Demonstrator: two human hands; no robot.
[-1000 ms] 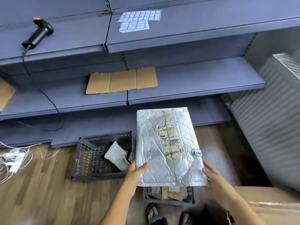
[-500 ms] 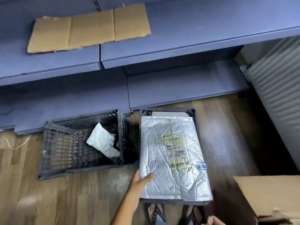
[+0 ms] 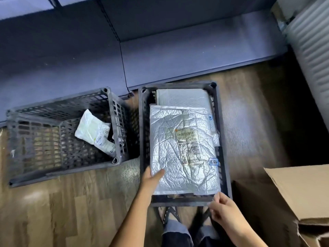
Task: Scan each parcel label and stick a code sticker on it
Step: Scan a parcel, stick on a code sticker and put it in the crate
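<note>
Gripping the near-left corner of the silver bubble mailer (image 3: 178,175) with the left hand (image 3: 150,183): thumb pressed flat on the top face, other fingers hidden beneath. Loosely curled, the right hand (image 3: 227,212), nothing visible in it, fingertips at the near rim of the right crate (image 3: 224,163) beside the mailer's near-right corner; touching or not, cannot tell.

Lying face up inside that dark plastic crate, spanning nearly its whole width, resting on other parcels. Beneath the far end, a white padded envelope (image 3: 183,98); along the right edge, a sliver of another pale parcel bearing a small blue sticker (image 3: 210,117). In the left crate (image 3: 114,125), just beside and set at an angle, one white poly-bag parcel (image 3: 91,128) leaning toward the right wall.

Running away from the person, near to far, the mailer's long axis, far end tipped slightly left. Right of centre, a wrinkled shipping label (image 3: 188,146), lengthwise along the same axis. Near the right edge, just beside the label's near corner, a blue code sticker (image 3: 213,161).
</note>
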